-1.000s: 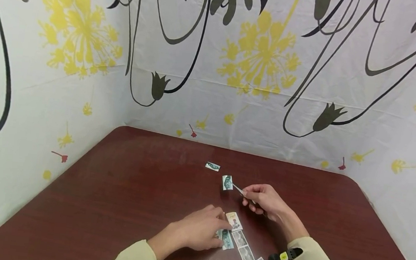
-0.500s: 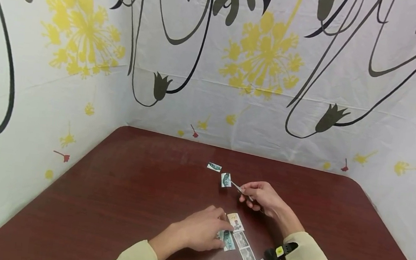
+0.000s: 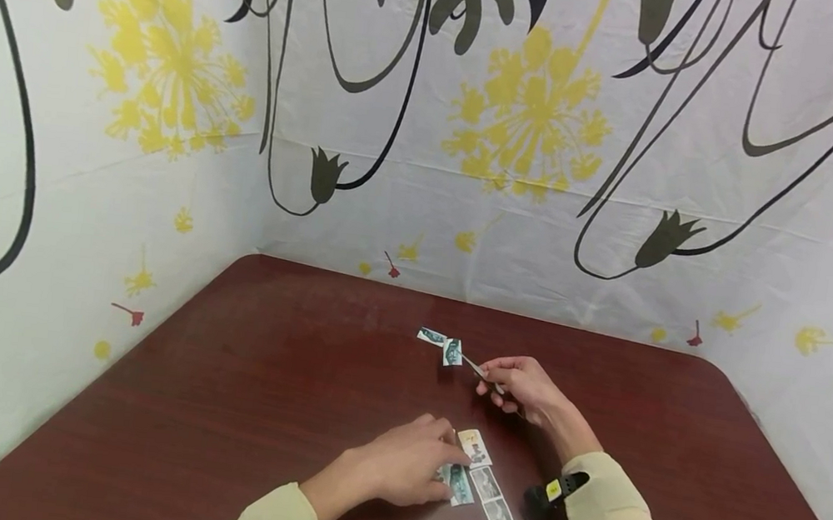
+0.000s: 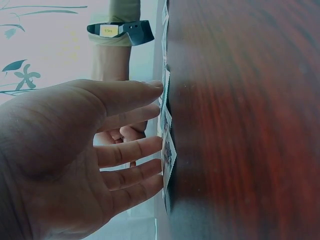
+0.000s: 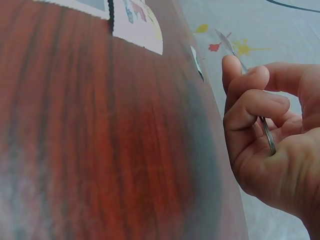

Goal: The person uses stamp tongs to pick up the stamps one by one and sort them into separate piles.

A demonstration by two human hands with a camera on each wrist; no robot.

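Right of centre: tweezers (image 3: 474, 367) pinched in curled right hand (image 3: 522, 385), tips at upper teal stamp (image 3: 453, 352), mid-frame. Lower centre: left hand (image 3: 408, 463), loosely extended, touching lower teal stamp (image 3: 461, 487). Best pinch edge lightly, avoid creasing, steer clear of farther stamp (image 3: 429, 336).

left hand (image 3: 404, 464): fingers spread, nearly straight, tips down | right hand (image 3: 525, 388): farther forward, fingers curled, pinching
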